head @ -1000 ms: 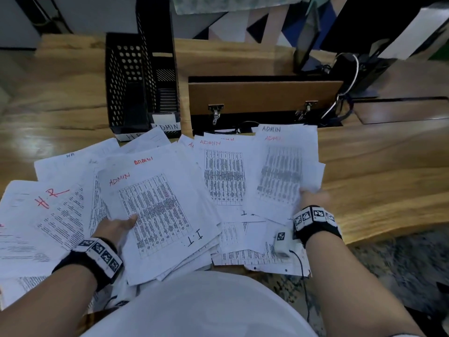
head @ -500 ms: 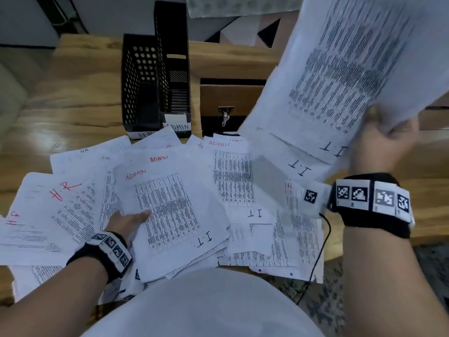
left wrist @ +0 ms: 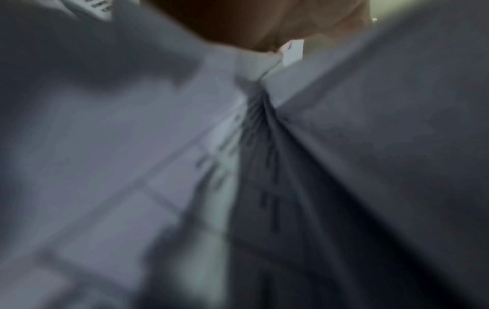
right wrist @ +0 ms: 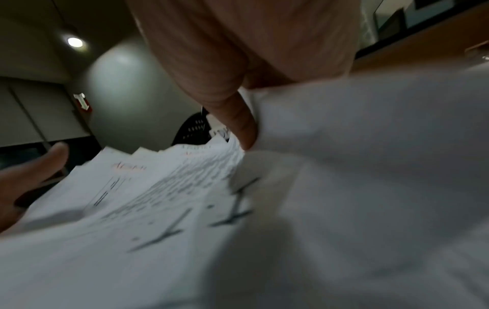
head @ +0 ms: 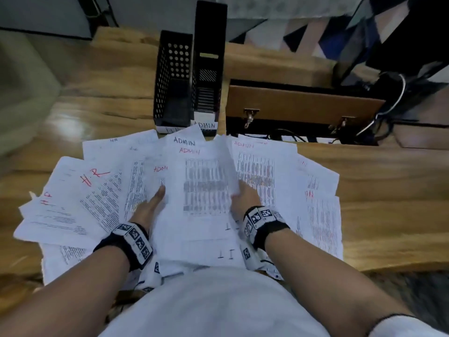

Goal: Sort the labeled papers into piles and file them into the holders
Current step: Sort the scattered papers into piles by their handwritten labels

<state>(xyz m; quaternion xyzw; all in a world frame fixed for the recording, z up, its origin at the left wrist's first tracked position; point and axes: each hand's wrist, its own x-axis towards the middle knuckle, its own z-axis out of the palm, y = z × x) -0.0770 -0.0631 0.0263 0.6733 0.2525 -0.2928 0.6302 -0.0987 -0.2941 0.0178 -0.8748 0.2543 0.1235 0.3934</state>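
Your right hand (head: 245,197) pinches the ADMIN papers (head: 206,188) at its 9 o'clock. Your left hand (head: 151,204) lies flat, grip wide, on the bench (head: 379,190) papers.

Office setting: wooden counter (head: 364,186) strewn with printed sheets (head: 206,186) marked HR, ADMIN, IT; black file holders (head: 189,76) labelled ADMIN; cables (head: 388,103) behind.

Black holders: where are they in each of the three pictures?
Head: holders stand top centre, behind the papers.
Left wrist: not in it; only blurred papers.
Right wrist: holders small, mid-frame, beyond the papers' far edges.
Shared landmark: the I.T sheet that the right hand pinches.
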